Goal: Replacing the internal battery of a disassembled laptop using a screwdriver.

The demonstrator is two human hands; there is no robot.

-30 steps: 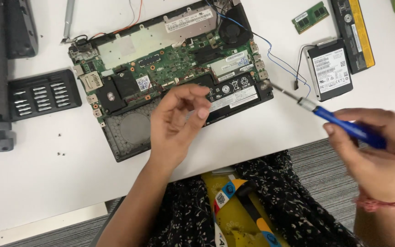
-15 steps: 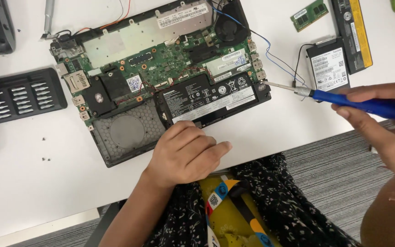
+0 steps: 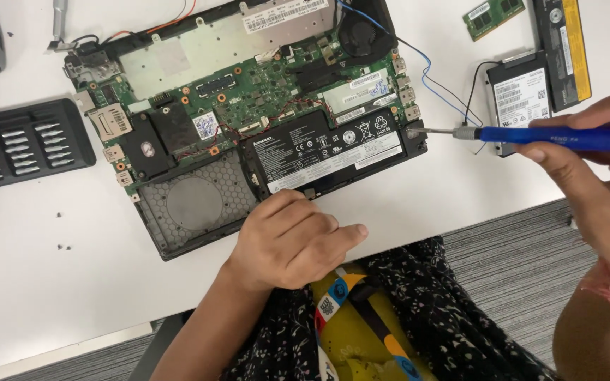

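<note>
The right hand (image 3: 587,169) grips a blue screwdriver (image 3: 559,137), its tip touching the right corner of the opened laptop (image 3: 248,120), just beside the black battery (image 3: 326,148). The left hand (image 3: 291,240) lies loosely curled and empty on the white table (image 3: 37,282), touching the laptop's front edge.

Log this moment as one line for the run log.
left hand: resting at laptop front edge | right hand: holding blue screwdriver | tip: at laptop's right edge beside battery
</note>
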